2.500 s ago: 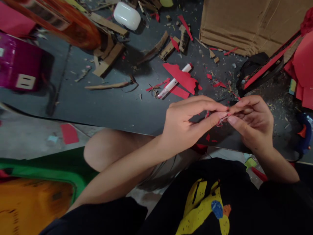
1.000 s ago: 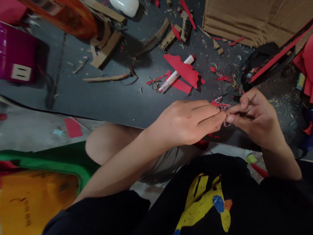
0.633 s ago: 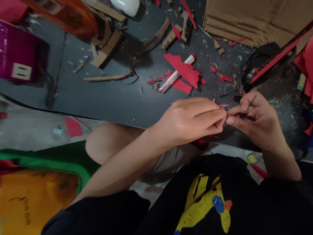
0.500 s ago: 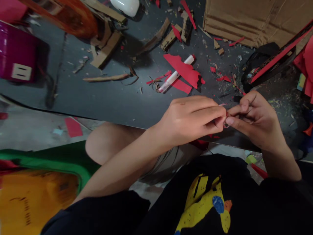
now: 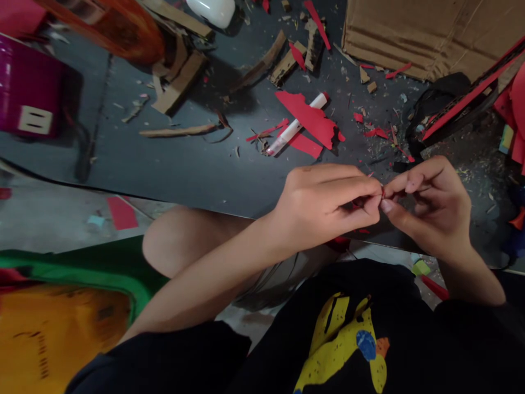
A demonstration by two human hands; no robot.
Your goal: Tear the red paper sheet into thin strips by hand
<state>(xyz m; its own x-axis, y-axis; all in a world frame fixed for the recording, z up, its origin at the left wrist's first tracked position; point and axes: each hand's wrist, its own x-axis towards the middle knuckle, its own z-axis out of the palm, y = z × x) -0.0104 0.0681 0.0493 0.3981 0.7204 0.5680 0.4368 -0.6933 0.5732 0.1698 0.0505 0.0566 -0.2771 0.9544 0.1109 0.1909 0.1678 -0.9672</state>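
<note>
1. The left hand point(image 5: 324, 205) is closed in a pinch; its thumb and forefinger tips press together on a tiny red scrap point(image 5: 383, 192), and the other fingers curl close alongside.
2. The right hand point(image 5: 430, 205) pinches the same scrap from the opposite side; thumb and forefinger are pressed shut, and the remaining fingers fold loosely into the palm.
3. The scrap sits exactly where the two sets of fingertips meet, tip to tip; both hands touch it, so neither is nearer; only a sliver shows between the nails, and its long axis cannot be told, though the visible part lies on the line running from one hand to the other.
4. The pinch hangs just above the near edge of the dark matte tabletop point(image 5: 184, 164); the wrists cross that edge from the body's side, over a black shirt with a yellow print point(image 5: 340, 339) and a bare knee point(image 5: 176, 246).
5. Beyond the left hand, well apart from it, a white tube-shaped marker point(image 5: 295, 128) lies slantwise on the tabletop; a torn red paper sheet point(image 5: 311, 117) covers its middle.
6. Farther out lie brown cardboard strips point(image 5: 262, 65); a large corrugated cardboard sheet point(image 5: 410, 33) fills the far right corner; a flat black-and-red panel point(image 5: 459, 109) leans beyond the right hand; a magenta box point(image 5: 24, 93) stands at the far left.
</note>
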